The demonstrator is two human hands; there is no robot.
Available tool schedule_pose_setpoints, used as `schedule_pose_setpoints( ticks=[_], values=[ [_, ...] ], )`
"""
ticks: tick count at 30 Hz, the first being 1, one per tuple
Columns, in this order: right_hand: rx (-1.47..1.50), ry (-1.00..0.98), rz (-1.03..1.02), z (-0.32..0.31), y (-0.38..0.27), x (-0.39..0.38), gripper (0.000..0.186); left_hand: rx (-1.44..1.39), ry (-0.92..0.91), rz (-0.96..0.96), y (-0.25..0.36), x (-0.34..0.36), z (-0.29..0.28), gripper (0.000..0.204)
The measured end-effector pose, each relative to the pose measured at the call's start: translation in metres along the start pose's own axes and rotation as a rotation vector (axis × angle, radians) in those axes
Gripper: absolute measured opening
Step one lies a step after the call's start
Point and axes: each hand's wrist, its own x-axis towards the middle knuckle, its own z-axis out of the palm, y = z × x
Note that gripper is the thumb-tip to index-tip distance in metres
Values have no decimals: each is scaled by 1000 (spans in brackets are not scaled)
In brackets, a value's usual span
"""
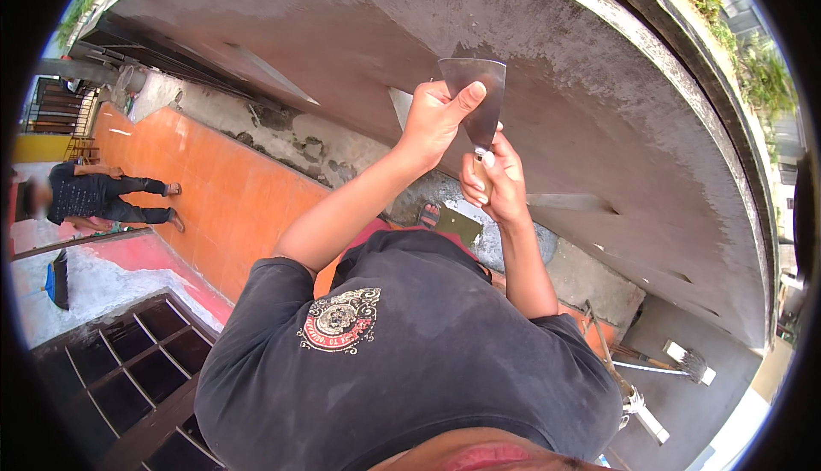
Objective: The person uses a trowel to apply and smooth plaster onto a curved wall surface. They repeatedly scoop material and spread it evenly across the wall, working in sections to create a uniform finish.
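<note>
In front of my chest is a scraper (489, 99) with a wide metal blade and a wooden handle. My right hand (500, 182) is wrapped round the handle just below the blade. Against the blade's left side, my left hand (434, 125) pinches it, the thumb laid on the face and the fingers mostly hidden behind. The blade's flat edge points up, toward a grey-brown wall (590, 112) with a darker patch beside the blade. Whether the edge touches the wall I cannot tell.
A person (107, 193) stands on orange tiles (205, 185) at the left. Along the wall's foot runs a rough concrete strip (312, 133). A broom (684, 364) and poles lean at the lower right. A dark gridded window (141, 373) is at the lower left. Plants (761, 73) grow beyond the wall top.
</note>
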Motion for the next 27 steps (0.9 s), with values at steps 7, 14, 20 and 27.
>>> schedule_pose_setpoints(
  ticks=[7, 14, 20, 27],
  values=[
    [-136, 95, -103, -4, -36, -6, 24, 183, -98, -127, -2, -35, -49, 48],
    [-56, 111, -101, 27, -20, 44, 22, 204, -105, -290, -6, -70, -102, 38],
    [-16, 128, -104, 25, -43, 6, 27, 92, -38, -291, 7, -96, -134, 33],
    [-249, 203, -73, 46, -18, 50, 27, 63, -112, -286, 17, -114, -162, 27]
  ],
)
